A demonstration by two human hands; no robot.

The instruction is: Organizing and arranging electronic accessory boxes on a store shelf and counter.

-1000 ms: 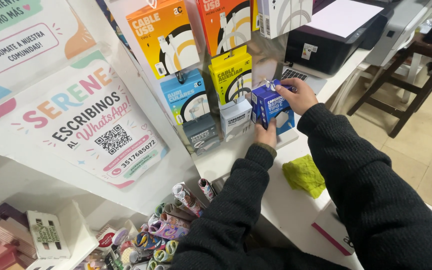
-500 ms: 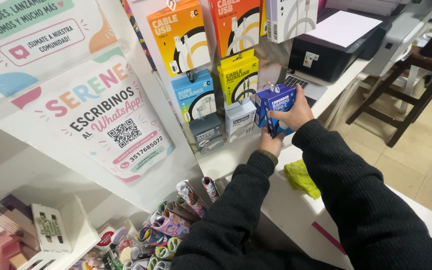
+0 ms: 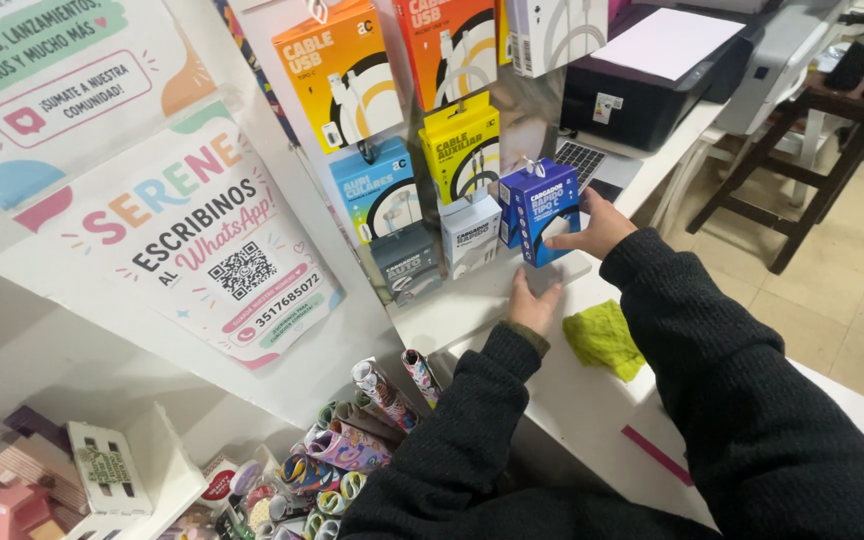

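Observation:
My right hand (image 3: 594, 226) grips a small blue box (image 3: 542, 210) from its right side and holds it upright, just above the white ledge (image 3: 472, 300), in front of a display of hanging packages. The box stands next to a white box (image 3: 470, 235) and a grey box (image 3: 404, 262) in the bottom row. My left hand (image 3: 534, 300) lies flat on the ledge just below the blue box, fingers spread, holding nothing. Both arms wear dark sleeves.
Orange (image 3: 337, 75), yellow (image 3: 462, 145) and light blue (image 3: 374, 190) cable packs hang above. A black printer (image 3: 642, 95) and a keyboard (image 3: 582, 160) sit behind. A yellow-green cloth (image 3: 604, 338) lies on the white counter. Rolled patterned paper (image 3: 352, 445) fills a bin below. A wooden stool (image 3: 802, 150) stands right.
The blue box has come down from in front of the hanging packs to just above the ledge. My left hand has left the box and now lies flat on the ledge.

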